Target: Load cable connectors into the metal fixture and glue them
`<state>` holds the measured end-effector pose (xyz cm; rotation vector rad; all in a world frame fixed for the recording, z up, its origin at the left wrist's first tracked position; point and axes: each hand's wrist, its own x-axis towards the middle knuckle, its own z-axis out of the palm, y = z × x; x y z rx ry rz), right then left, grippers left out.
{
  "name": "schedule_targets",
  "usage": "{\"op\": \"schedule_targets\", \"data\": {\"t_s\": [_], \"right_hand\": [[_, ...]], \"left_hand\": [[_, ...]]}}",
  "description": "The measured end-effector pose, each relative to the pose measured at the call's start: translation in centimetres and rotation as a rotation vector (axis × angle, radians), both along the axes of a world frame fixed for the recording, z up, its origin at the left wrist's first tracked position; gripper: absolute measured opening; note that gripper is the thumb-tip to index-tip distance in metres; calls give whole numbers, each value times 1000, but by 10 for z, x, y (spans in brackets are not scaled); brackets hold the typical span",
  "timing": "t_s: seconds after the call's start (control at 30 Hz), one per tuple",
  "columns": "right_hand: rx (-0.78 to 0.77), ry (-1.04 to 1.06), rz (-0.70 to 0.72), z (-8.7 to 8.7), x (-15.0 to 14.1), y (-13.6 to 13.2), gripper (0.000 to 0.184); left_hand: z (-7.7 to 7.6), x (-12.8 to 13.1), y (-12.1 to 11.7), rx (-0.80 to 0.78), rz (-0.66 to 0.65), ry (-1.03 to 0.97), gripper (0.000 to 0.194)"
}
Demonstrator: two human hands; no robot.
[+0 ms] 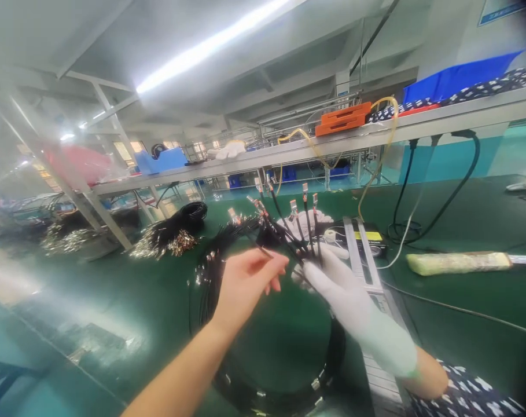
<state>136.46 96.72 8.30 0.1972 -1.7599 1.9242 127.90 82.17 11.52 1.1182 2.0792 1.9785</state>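
Note:
My right hand (336,278), in a white glove, is closed around several black cables (306,231). Their ends fan upward and carry silvery metal connectors (294,207) with orange-red parts. Just left of it, my bare left hand (252,272) is pinched on what looks like one black cable, whose connector (234,216) leans up to the left. The part between the fingertips is hidden. Below both hands, a large coil of black cable (338,347) with metal ends lies on the green tabletop (284,341).
Black cable bundles (171,234) lie at the left. To the right are a steel ruler-like bar (369,255), a black box (375,246) and a pale wrapped bar (460,262). A raised shelf (263,162) crosses behind, with orange trays (343,119) and a blue bin (460,78).

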Motion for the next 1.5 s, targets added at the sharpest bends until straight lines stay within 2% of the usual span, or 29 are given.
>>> {"op": "schedule_targets", "data": {"t_s": [0.07, 0.13, 0.23, 0.3, 0.37, 0.47, 0.53, 0.67, 0.8, 0.93, 1.0, 1.1, 1.17, 1.27, 1.4, 1.47, 1.5], "right_hand": [[27, -20, 4, 2, -1, 4, 34], [54, -32, 11, 4, -2, 7, 35], [55, -19, 13, 7, -3, 10, 31], [105, -11, 27, 11, -2, 12, 29], [230, -13, 54, 16, 0, 15, 29], [449, -72, 51, 25, 4, 22, 37], [532, -100, -7, 33, 6, 26, 40], [570, -46, -59, 47, 9, 33, 37], [594, 12, 5, 59, 6, 38, 30], [553, -10, 198, 72, -1, 32, 22], [603, -41, 181, 79, -3, 25, 15], [657, -78, 119, 87, -2, 20, 28], [680, -51, 95, 88, 0, 20, 29], [707, -11, 50, 83, -2, 25, 28], [604, -62, 155, 80, -4, 31, 18], [589, -142, 205, 90, 5, 33, 19], [574, -173, 179, 98, 12, 34, 22]], "left_hand": [[9, -3, -5, -92, 57, 184, 30], [16, -4, -9, -148, 83, 264, 32], [22, -7, -11, -143, 18, 154, 20], [25, -10, -9, -96, -61, 86, 31], [29, -14, -5, -53, -153, 53, 39], [36, -19, 4, 5, -272, -3, 37], [41, -20, 9, 7, -291, 7, 28], [53, -15, 10, -31, -205, 143, 21], [65, -12, 1, -122, -233, 170, 27], [74, -7, 1, -229, -226, 151, 31], [75, -1, 5, -174, -168, 164, 30], [70, 4, 10, -27, -107, 121, 32], [63, 4, 11, 30, -117, 96, 32], [54, 1, 9, 25, -139, 132, 25], [57, -2, 10, 25, -92, 249, 15], [60, -3, 10, 82, -83, 261, 13], [58, -3, 10, 116, -90, 242, 16]]}}
